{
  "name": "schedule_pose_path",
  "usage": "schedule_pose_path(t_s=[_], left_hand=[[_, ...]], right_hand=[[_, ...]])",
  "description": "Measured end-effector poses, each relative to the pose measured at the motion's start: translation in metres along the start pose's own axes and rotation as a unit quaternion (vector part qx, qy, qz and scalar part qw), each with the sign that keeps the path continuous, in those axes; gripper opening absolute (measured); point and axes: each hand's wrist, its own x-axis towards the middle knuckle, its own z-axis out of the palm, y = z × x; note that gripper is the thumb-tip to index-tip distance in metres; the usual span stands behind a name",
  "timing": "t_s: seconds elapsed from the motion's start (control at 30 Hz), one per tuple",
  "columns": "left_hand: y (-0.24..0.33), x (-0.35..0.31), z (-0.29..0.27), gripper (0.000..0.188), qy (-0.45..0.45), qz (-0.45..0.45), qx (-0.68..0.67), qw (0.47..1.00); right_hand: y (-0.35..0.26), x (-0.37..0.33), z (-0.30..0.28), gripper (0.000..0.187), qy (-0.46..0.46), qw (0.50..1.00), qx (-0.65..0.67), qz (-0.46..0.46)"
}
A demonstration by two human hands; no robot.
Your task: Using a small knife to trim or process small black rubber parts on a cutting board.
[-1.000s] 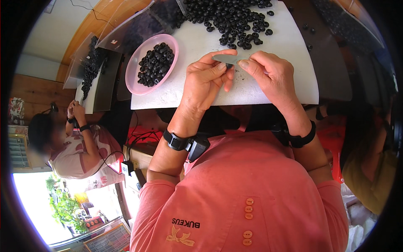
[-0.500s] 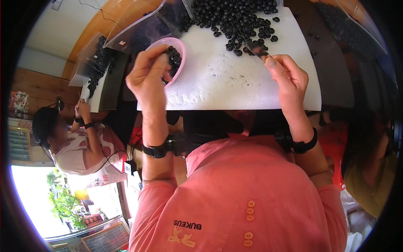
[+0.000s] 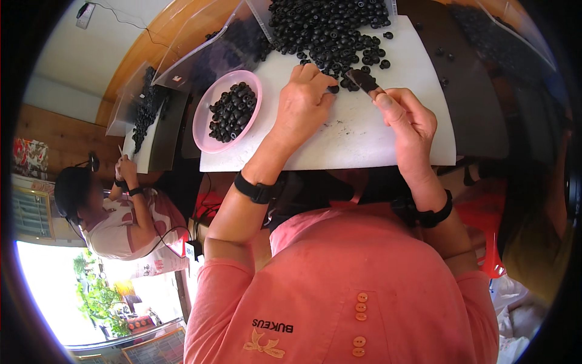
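My left hand is over the white board, its fingers pinched on a small black round part at the near edge of the pile. In my right hand is a small flat blade, held between thumb and fingers, its tip slanting up and left toward the loose parts. The big pile of black rounded parts, some showing a hole, spreads from the far edge. To the left of my left hand stands a pink bowl holding many similar black parts.
Clear plastic panels stand at the far left around more black parts. A dark tabletop with a few loose parts lies right of the board. At the left, another person works at a similar board.
My left hand has moved right from above the pink bowl to the near edge of the pile, uncovering the bowl. The blade stays in my right hand, almost where it was.
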Motion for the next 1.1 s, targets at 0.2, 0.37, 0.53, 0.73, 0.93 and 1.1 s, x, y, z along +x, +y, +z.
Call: schedule_pose_path(t_s=[0.2,0.37,0.53,0.73,0.93,1.1], left_hand=[[-0.008,0.006,0.016,0.021,0.006,0.026,0.070,0.997],[0.002,-0.007,-0.003,0.019,0.023,0.013,0.053,0.998],[0.004,-0.031,-0.006,0.020,0.008,0.010,0.095,0.995],[0.002,-0.038,-0.001,0.020,0.063,-0.009,0.076,0.995],[0.006,-0.045,-0.013,0.019,0.046,-0.194,-0.320,0.926],[0.004,-0.043,-0.017,0.021,0.058,-0.251,-0.527,0.810]], right_hand=[[-0.001,0.000,-0.001,0.023,-0.002,1.000,-0.003,-0.007],[0.004,0.001,-0.002,0.024,-0.004,1.000,-0.011,-0.004],[0.005,0.002,0.004,0.024,0.005,0.999,-0.025,-0.032],[0.003,0.001,0.006,0.023,-0.035,0.997,-0.068,-0.013],[-0.005,0.009,0.006,0.028,-0.076,0.987,-0.135,0.049],[-0.013,0.024,0.013,0.031,-0.129,0.974,-0.172,0.070]])
